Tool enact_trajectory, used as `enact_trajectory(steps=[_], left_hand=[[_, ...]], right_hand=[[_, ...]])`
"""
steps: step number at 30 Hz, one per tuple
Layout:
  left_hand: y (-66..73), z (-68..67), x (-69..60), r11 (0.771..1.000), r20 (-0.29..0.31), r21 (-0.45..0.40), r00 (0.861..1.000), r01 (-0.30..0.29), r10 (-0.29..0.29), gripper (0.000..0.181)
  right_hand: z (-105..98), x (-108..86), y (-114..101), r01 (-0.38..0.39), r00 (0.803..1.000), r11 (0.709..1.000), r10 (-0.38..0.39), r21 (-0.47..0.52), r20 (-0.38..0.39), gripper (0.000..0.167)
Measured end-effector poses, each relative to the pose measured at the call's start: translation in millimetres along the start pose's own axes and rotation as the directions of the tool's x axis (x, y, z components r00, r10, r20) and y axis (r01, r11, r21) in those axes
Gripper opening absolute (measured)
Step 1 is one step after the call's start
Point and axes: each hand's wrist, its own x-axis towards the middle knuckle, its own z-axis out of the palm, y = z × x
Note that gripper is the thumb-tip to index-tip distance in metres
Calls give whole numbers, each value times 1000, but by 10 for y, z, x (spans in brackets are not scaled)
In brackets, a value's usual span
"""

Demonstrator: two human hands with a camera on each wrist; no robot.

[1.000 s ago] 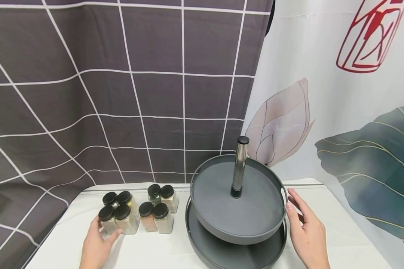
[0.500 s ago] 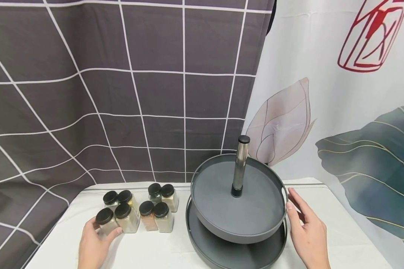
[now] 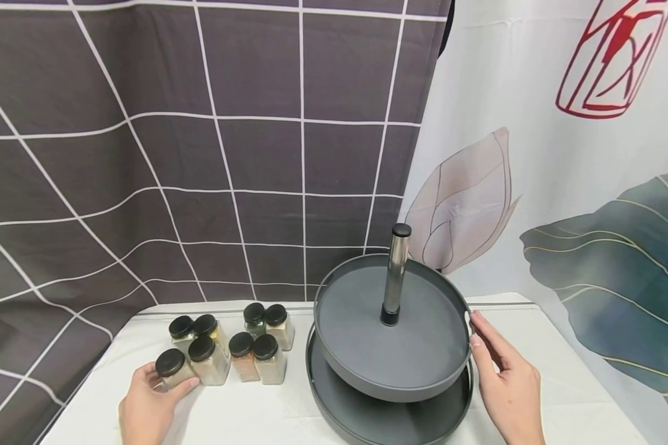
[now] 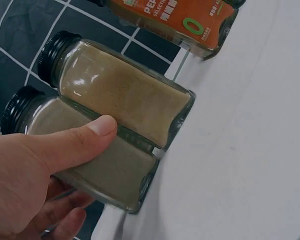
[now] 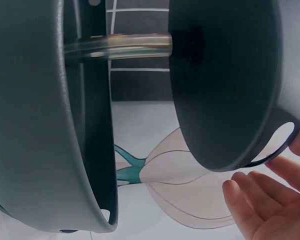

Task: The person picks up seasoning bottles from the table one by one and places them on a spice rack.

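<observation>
My left hand (image 3: 149, 405) grips the front-left jar (image 3: 174, 368), which has a black lid and tilts a little leftward. In the left wrist view, the thumb of my left hand (image 4: 45, 170) lies across this greyish jar (image 4: 105, 165), beside a tan-filled jar (image 4: 122, 90). My right hand (image 3: 509, 389) touches the right rim of the upper round grey tray (image 3: 356, 334) by its handle slot. In the right wrist view, fingertips of the right hand (image 5: 272, 200) are at the slotted edge of the upper tray (image 5: 230, 100), fingers loosely bent.
Several more black-lidded jars (image 3: 244, 358) stand in the middle-left of the white-covered table (image 3: 579, 395). The lower tray (image 3: 334, 395) sits under the upper one, and a metal post (image 3: 395, 278) with a black cap rises from the centre. A gridded curtain (image 3: 256, 154) hangs behind.
My left hand has moved slightly left with the front-left jar, which has separated from the jars around it and tilted. My right hand has stayed at the upper tray's rim.
</observation>
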Motion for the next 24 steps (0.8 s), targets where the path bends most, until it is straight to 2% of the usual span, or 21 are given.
enact_trajectory(steps=[5,10,20,24], left_hand=[[37,-71,-9,999,-41,-27,998,40,-41,87],[121,-170,-42,995,-116,-86,992,44,-54,84],[377,-364,-125,984,-221,-180,974,6,-47,80],[497,-400,-168,982,-279,-188,960,-27,-27,77]], right_hand=[[4,-3,-1,14,1000,1000,-14,-6,6,33],[2,-7,0,-11,1000,1000,11,-6,10,34],[-5,-14,-10,-48,999,999,48,-14,22,36],[-2,-10,-9,-47,999,999,47,-5,20,36]])
